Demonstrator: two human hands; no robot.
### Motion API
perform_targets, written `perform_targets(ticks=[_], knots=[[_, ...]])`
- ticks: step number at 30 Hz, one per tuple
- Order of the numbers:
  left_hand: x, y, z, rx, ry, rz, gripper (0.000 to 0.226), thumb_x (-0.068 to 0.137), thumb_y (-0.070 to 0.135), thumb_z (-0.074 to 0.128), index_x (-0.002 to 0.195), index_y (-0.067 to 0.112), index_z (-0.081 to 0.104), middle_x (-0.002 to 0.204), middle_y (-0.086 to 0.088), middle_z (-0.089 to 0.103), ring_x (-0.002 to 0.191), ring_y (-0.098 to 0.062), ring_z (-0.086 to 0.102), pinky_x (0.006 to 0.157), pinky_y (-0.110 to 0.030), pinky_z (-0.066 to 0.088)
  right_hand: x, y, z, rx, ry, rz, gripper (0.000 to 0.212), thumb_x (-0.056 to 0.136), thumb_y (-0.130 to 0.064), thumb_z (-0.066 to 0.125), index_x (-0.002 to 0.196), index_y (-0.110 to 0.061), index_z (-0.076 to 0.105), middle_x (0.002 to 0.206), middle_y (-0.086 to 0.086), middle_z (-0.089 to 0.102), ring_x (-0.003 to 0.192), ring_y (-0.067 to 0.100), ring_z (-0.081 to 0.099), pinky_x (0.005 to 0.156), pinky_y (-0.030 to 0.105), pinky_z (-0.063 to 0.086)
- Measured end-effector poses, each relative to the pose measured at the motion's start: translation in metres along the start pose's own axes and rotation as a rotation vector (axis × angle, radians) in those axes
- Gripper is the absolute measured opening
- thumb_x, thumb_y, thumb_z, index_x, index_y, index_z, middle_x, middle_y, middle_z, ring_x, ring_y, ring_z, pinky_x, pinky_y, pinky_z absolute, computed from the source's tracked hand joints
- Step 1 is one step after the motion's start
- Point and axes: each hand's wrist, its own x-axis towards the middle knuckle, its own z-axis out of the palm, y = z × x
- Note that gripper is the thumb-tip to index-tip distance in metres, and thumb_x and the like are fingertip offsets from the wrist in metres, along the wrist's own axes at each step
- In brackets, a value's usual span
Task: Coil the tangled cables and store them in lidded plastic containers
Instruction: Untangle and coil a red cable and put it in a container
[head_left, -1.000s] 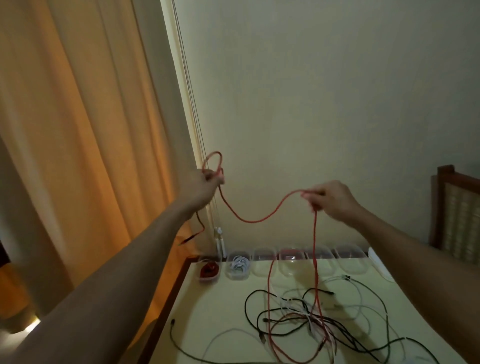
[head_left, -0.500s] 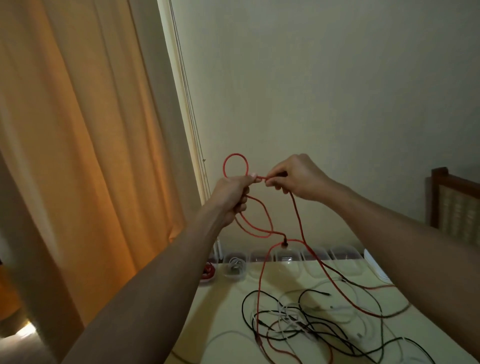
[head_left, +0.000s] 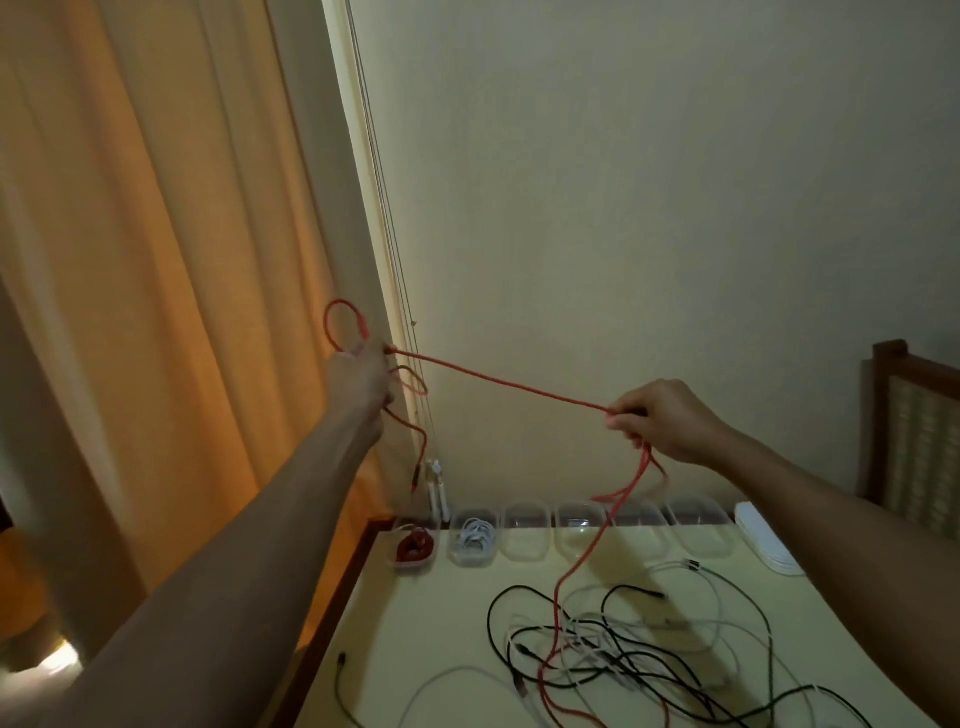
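Left grip (head_left: 363, 374) is up by the curtain (head_left: 156, 312), fingers curled tight around the red cable (head_left: 498, 382). There's a small loop poking out above the fist, another loop just under it, and the loose end dangles down toward the corner. Right grip (head_left: 667, 423) is lower and well apart from it, pinching the same cable between thumb and fingertips with the rest of the fingers curled in. The bit between the two runs nearly straight, sloping down to the right.

From the right grip the red cable drops to the counter (head_left: 441, 623) and runs into the tangle of black and white cables (head_left: 623, 654) lying there.

A row of clear containers (head_left: 524, 556) sits along the back edge against the wall. The leftmost one (head_left: 415, 565) has a red coil in it and the next one (head_left: 470, 560) a white coil. There's something white and flat (head_left: 763, 540) at the right end of the row, can't tell what. A wooden chair (head_left: 914, 441) is off to the right.
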Motion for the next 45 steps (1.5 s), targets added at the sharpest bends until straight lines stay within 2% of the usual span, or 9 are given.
perform_targets(ticks=[8, 14, 19, 24, 29, 33, 37, 41, 45], knots=[[0.025, -0.011, -0.052, 0.193, 0.276, 0.076, 0.017, 0.1, 0.023, 0.052, 0.09, 0.012, 0.06, 0.067, -0.002, 0.048, 0.057, -0.018, 0.046, 0.051, -0.03, 0.038, 0.011, 0.041, -0.038, -0.228, 0.121, 0.049, 0.014, 0.091, -0.015, 0.074, 0.102, -0.008, 0.08, 0.091, 0.007, 0.078, 0.078, 0.015, 0.067, 0.075, 0.026, 0.048], [-0.002, -0.026, -0.032, 0.8, -0.361, 0.186, 0.014, 0.099, 0.023, 0.062, 0.093, 0.01, 0.065, 0.078, -0.006, 0.061, 0.067, -0.016, 0.057, 0.058, -0.026, 0.045, 0.029, 0.008, -0.043, -0.169, 0.171, -0.11, 0.015, 0.09, -0.014, 0.075, 0.102, -0.008, 0.08, 0.092, 0.008, 0.078, 0.084, 0.022, 0.071, 0.082, 0.033, 0.054], [-0.04, -0.022, 0.024, 0.676, -0.585, 0.2, 0.03, 0.094, 0.045, 0.069, 0.1, 0.016, 0.075, 0.08, 0.003, 0.066, 0.07, -0.008, 0.058, 0.063, -0.023, 0.043, 0.038, -0.047, -0.023, -0.191, 0.094, -0.339, 0.014, 0.088, -0.017, 0.077, 0.1, -0.01, 0.081, 0.087, 0.006, 0.076, 0.082, 0.022, 0.07, 0.074, 0.027, 0.047], [-0.066, -0.017, 0.06, 0.529, -0.664, 0.31, 0.021, 0.096, 0.038, 0.068, 0.104, 0.02, 0.076, 0.09, 0.009, 0.072, 0.086, -0.001, 0.066, 0.071, -0.017, 0.044, 0.038, -0.088, -0.008, -0.252, 0.068, -0.463, 0.018, 0.093, -0.024, 0.07, 0.106, -0.015, 0.08, 0.089, 0.004, 0.074, 0.083, 0.02, 0.066, 0.077, 0.036, 0.052], [-0.057, -0.015, 0.054, 0.49, -0.533, 0.361, 0.023, 0.102, 0.035, 0.059, 0.101, 0.019, 0.075, 0.108, 0.006, 0.072, 0.101, -0.005, 0.063, 0.078, -0.018, 0.043, 0.04, -0.066, -0.022, -0.287, 0.092, -0.355, 0.018, 0.096, -0.017, 0.067, 0.11, -0.012, 0.078, 0.102, 0.001, 0.076, 0.092, 0.012, 0.068, 0.083, 0.026, 0.05], [-0.035, -0.013, 0.029, 0.311, -0.341, 0.263, 0.02, 0.104, 0.033, 0.055, 0.098, 0.022, 0.07, 0.103, 0.015, 0.063, 0.091, 0.002, 0.054, 0.071, -0.018, 0.038, 0.035, -0.033, -0.039, -0.215, 0.141, -0.236, 0.015, 0.094, -0.014, 0.07, 0.106, -0.009, 0.079, 0.092, 0.004, 0.077, 0.066, 0.0, 0.062, 0.073, 0.023, 0.055], [-0.014, -0.012, 0.008, 0.203, -0.11, 0.213, 0.025, 0.103, 0.034, 0.058, 0.11, 0.014, 0.073, 0.1, 0.002, 0.063, 0.087, -0.009, 0.056, 0.07, -0.022, 0.042, 0.036, -0.01, -0.047, -0.288, 0.124, -0.181, 0.011, 0.092, -0.023, 0.072, 0.097, -0.016, 0.079, 0.085, -0.001, 0.076, 0.082, 0.017, 0.069, 0.079, 0.032, 0.05], [-0.001, -0.011, -0.008, 0.172, 0.012, 0.179, 0.023, 0.105, 0.034, 0.055, 0.11, 0.018, 0.071, 0.086, 0.003, 0.057, 0.075, -0.008, 0.052, 0.06, -0.018, 0.041, 0.038, 0.0, -0.049, -0.575, 0.042, -0.153, 0.013, 0.098, -0.029, 0.063, 0.103, -0.029, 0.074, 0.099, -0.012, 0.07, 0.108, 0.015, 0.054, 0.091, 0.038, 0.034], [0.011, -0.006, -0.028, 0.15, 0.109, 0.163, 0.026, 0.105, 0.034, 0.055, 0.11, 0.015, 0.072, 0.092, -0.012, 0.063, 0.07, -0.014, 0.055, 0.061, -0.028, 0.045, 0.041, 0.015, -0.054, -0.725, 0.061, -0.066, 0.02, 0.101, -0.022, 0.056, 0.106, -0.033, 0.072, 0.11, -0.008, 0.067, 0.115, 0.018, 0.054, 0.097, 0.039, 0.036]])
